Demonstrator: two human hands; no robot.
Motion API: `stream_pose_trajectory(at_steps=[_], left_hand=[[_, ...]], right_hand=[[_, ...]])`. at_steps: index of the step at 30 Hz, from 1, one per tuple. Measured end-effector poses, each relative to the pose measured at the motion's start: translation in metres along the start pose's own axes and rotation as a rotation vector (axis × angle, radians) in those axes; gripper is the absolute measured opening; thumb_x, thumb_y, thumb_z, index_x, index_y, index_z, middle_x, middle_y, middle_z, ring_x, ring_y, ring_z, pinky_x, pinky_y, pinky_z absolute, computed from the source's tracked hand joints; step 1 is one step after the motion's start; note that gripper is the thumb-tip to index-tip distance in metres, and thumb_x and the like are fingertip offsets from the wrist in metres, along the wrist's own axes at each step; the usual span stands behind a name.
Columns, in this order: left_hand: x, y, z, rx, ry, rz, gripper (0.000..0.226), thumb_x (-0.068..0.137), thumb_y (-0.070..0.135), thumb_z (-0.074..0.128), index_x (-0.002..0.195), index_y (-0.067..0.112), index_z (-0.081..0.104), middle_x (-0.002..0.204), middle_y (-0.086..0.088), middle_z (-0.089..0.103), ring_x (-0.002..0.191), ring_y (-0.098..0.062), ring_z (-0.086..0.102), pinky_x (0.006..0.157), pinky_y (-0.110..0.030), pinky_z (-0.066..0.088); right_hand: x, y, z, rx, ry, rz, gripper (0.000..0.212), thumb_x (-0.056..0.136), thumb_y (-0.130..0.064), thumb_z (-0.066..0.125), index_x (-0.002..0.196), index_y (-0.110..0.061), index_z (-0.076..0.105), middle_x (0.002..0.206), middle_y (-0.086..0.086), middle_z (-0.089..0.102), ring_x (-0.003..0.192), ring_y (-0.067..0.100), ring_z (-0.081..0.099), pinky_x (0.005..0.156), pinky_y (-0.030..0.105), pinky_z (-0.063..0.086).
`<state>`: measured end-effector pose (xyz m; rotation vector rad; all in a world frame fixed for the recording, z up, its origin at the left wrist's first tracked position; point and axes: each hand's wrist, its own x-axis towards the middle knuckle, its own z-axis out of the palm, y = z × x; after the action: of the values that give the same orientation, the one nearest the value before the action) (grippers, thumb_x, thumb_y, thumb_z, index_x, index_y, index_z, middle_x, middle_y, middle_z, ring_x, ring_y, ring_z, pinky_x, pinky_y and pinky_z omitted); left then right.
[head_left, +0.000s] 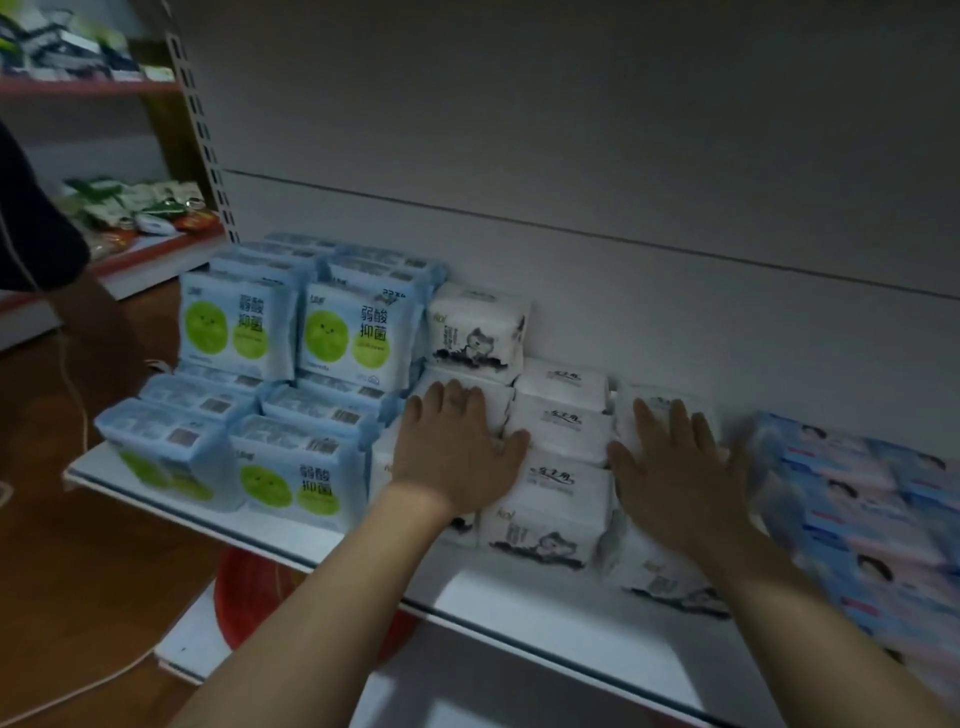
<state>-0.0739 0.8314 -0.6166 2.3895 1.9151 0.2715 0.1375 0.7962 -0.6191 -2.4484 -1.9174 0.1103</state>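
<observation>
left hand: palm down, lying flat on top of the white packs, on the left row.
left hand grip: fingers straight and a little apart, pointing at the back wall; thumb out to the right, touching the next row; holding nothing, only resting on top.
left arm: bare and stretched out, coming up from the bottom and leaning to the right.
right hand: palm down, lying flat on the right row of white packs; a bit blurry.
right hand grip: fingers straight and spread wide; thumb out to the left; holding nothing.
right arm: bare, coming up from the bottom right corner and leaning to the left.
between the hands: the middle row of white packs, not covered, lined up front to back.
white packs: in the middle of the shelf, in rows from the front edge to the back wall; cat drawings on the fronts; one more sitting on top at the back left.
blue packs: green circles on them, piled up just left of the white packs.
pink and blue packs: on the right, near the right hand, blurry.
other person's arm: far left, dark sleeve, beside the blue packs.
red tub: on the floor under the shelf.
</observation>
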Motion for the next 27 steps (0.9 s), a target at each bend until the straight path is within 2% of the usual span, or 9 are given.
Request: stream_pose_trajectory(at_steps=[3,8,12,18,23,27], left_hand=[[0.002,-0.001,0.006,0.034,0.015,0.022,0.076,0.094,0.062,0.019,0.148,0.009,0.027,0.156,-0.015,0.026,0.143,-0.032,0.021,0.118,-0.047,0.015],[0.001,0.000,0.007,-0.013,0.016,0.073,0.085,0.084,0.063,0.010,0.149,0.010,0.025,0.157,-0.013,0.023,0.145,-0.030,0.018,0.119,-0.045,0.011],[0.001,0.004,0.011,-0.035,0.017,0.090,0.086,0.083,0.063,0.010,0.150,0.011,0.023,0.158,-0.012,0.022,0.145,-0.029,0.017,0.120,-0.044,0.009],[0.004,0.009,0.014,-0.069,0.048,0.072,0.083,0.084,0.064,0.014,0.144,0.010,0.033,0.153,-0.014,0.031,0.141,-0.031,0.024,0.118,-0.047,0.015],[-0.006,0.009,0.004,-0.081,0.047,0.123,0.075,0.094,0.063,0.027,0.153,0.017,0.018,0.162,-0.008,0.011,0.149,-0.026,0.006,0.121,-0.046,-0.002],[-0.022,0.018,-0.006,-0.023,-0.010,0.306,0.071,0.091,0.071,0.023,0.153,0.039,0.007,0.163,0.004,-0.003,0.149,-0.019,-0.010,0.119,-0.049,-0.011]], right_hand=[[0.006,0.003,0.009,-0.056,-0.037,-0.050,0.073,0.086,-0.062,-0.004,0.152,-0.031,0.006,0.162,0.004,-0.008,0.148,0.030,-0.005,0.115,0.062,0.002],[-0.001,0.003,0.001,0.043,-0.044,0.012,0.060,0.097,-0.055,0.016,0.152,-0.035,0.002,0.162,-0.001,-0.006,0.149,0.022,-0.003,0.118,0.054,0.004],[-0.006,0.007,-0.001,0.065,-0.035,0.075,0.060,0.098,-0.054,0.018,0.152,-0.036,0.003,0.162,-0.004,-0.004,0.148,0.019,-0.002,0.117,0.054,0.000],[-0.005,0.008,-0.001,0.070,-0.074,0.091,0.060,0.098,-0.056,0.016,0.153,-0.036,0.003,0.162,-0.004,-0.004,0.148,0.018,-0.003,0.117,0.054,-0.003],[-0.013,0.016,-0.019,0.254,0.062,0.051,0.051,0.102,-0.044,0.025,0.152,-0.032,0.020,0.161,-0.004,0.015,0.148,0.015,0.009,0.118,0.047,-0.001],[-0.004,0.004,-0.034,0.181,0.059,-0.101,0.048,0.104,-0.037,0.024,0.152,-0.034,0.019,0.162,-0.005,0.008,0.148,0.013,0.003,0.118,0.046,-0.007]])
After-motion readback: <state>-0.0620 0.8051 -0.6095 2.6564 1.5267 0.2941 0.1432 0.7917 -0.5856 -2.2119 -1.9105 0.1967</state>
